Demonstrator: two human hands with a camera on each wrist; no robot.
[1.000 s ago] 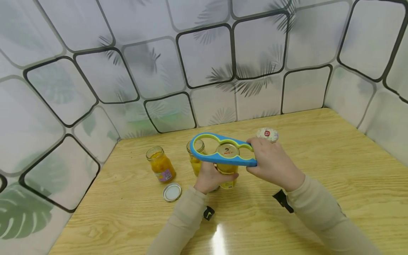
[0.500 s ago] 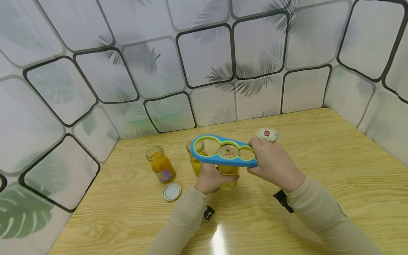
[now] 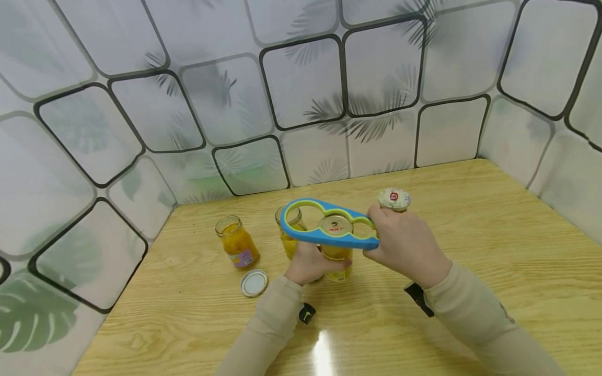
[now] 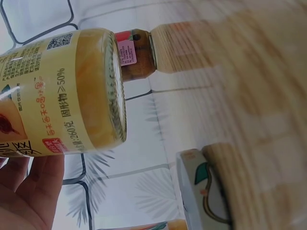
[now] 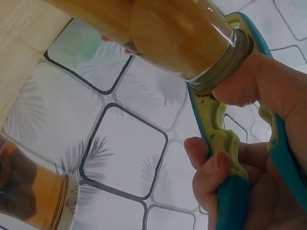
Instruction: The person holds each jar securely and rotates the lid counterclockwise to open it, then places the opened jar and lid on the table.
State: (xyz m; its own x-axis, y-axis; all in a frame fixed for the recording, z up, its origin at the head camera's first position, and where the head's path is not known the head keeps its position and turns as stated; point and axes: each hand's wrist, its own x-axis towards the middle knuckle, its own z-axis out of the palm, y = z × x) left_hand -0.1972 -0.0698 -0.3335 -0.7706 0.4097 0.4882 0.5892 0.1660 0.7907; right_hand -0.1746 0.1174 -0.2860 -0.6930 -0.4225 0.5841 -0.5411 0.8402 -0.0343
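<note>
Above the table, the left hand is holding the yellow-labelled jar, fingers curling round its body, thumb lying across its near side; the right hand is squeezing the handle end of the blue opener, fingers wrapping one arm, thumb resting close by the lid, though whether it is touching is hard to tell; here's the danger: the base is hanging free of the wood, so smooth glass could be spinning in that left grip if the twist is outpacing the hold; a loose squeeze could be letting the opener slip off the rim; a sudden release could be spilling syrup or knocking the open jar just beside; the lid is sitting inside the middle ring, above the left fingers and left of the right ones
</note>
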